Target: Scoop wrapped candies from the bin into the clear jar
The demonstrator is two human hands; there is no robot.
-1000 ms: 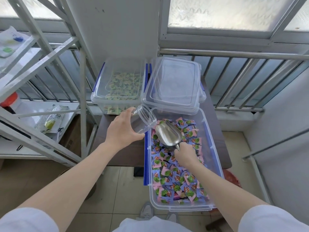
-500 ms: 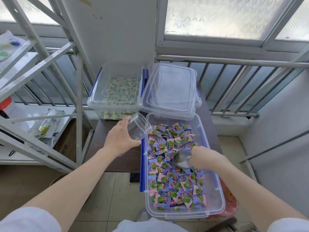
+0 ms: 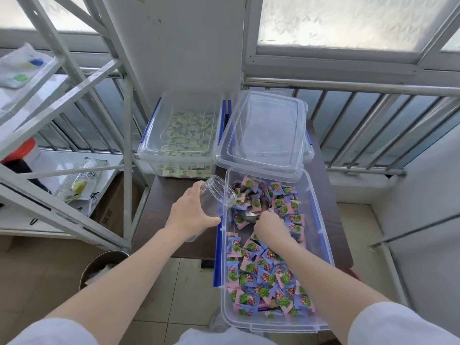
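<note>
left hand (image 3: 190, 215) clamped on tilted jar (image 3: 217, 198) | right hand (image 3: 270, 226) closed on scoop (image 3: 251, 216), apparently buried in bin (image 3: 321, 245) candies (image 3: 263, 277)

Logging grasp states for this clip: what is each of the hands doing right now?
Left hand: closed around the empty clear jar, tilted toward the bin.
Right hand: closed on the metal scoop, which is pushed into the wrapped candies.

The wrapped candies (image 3: 263, 275) are pink and blue with green prints. Their clear bin (image 3: 321, 247) has blue latches; the farther bin (image 3: 179, 135) holds pale green wrappers.
</note>
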